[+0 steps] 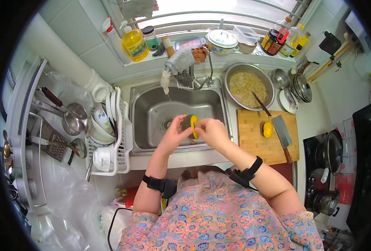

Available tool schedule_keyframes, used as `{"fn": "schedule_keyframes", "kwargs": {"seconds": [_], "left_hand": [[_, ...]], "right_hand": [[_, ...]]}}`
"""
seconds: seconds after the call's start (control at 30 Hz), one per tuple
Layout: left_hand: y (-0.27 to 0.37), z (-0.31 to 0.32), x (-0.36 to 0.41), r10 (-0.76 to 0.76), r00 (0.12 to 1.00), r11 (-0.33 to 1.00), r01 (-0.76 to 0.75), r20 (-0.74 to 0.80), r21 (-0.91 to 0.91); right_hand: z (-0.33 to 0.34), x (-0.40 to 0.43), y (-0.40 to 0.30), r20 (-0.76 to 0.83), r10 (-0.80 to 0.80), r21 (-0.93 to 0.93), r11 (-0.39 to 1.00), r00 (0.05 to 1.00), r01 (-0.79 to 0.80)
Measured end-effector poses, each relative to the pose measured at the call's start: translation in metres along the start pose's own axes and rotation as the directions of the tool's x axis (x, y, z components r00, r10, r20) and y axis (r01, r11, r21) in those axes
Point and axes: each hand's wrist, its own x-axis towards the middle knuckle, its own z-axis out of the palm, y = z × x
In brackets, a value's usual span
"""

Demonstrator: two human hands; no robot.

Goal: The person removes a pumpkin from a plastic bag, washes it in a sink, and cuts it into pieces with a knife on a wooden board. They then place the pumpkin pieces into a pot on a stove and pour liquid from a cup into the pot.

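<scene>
Over the near part of the stainless steel sink, my left hand holds a cut pumpkin piece with dark green skin and a yellow-orange cut face turned right. My right hand is at that cut face, thumb and fingers pinched together. A small greyish thing shows at its fingertips, mostly hidden, and I cannot tell what it is. A second, yellow pumpkin piece lies on the wooden cutting board to the right, beside a cleaver.
A steel basin of pale noodle-like shreds with chopsticks stands behind the board. Left of the sink is a white dish rack with bowls. A thin stream falls from the white tap nozzle. Far right is a stove.
</scene>
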Motion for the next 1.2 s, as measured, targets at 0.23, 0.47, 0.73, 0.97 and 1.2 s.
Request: {"fn": "schedule_keyframes", "kwargs": {"seconds": [0.23, 0.47, 0.73, 0.97, 1.2], "left_hand": [[-0.021, -0.004, 0.017, -0.115, 0.963, 0.992, 0.124, -0.245, 0.021], [-0.026, -0.015, 0.017, -0.161, 0.946, 0.986, 0.139, -0.283, -0.096], [-0.017, -0.030, 0.014, -0.093, 0.995, 0.910, 0.103, 0.044, -0.400], [-0.025, -0.029, 0.014, -0.053, 0.998, 0.986, 0.048, -0.029, -0.157], [-0.032, -0.026, 0.022, -0.293, 0.955, 0.921, 0.274, -0.031, -0.278]], "right_hand": [[0.026, 0.012, 0.005, -0.239, -0.193, -0.251, 0.959, 0.952, 0.132], [0.033, 0.020, 0.015, -0.187, -0.050, 0.009, 0.999, 0.981, 0.053], [0.029, 0.048, 0.029, 0.226, 0.148, 0.522, 0.816, 0.963, -0.248], [0.015, 0.025, -0.008, 0.063, -0.009, -0.108, 0.994, 0.998, 0.016], [0.021, 0.028, 0.008, -0.023, -0.345, -0.472, 0.831, 0.938, 0.294]]}}
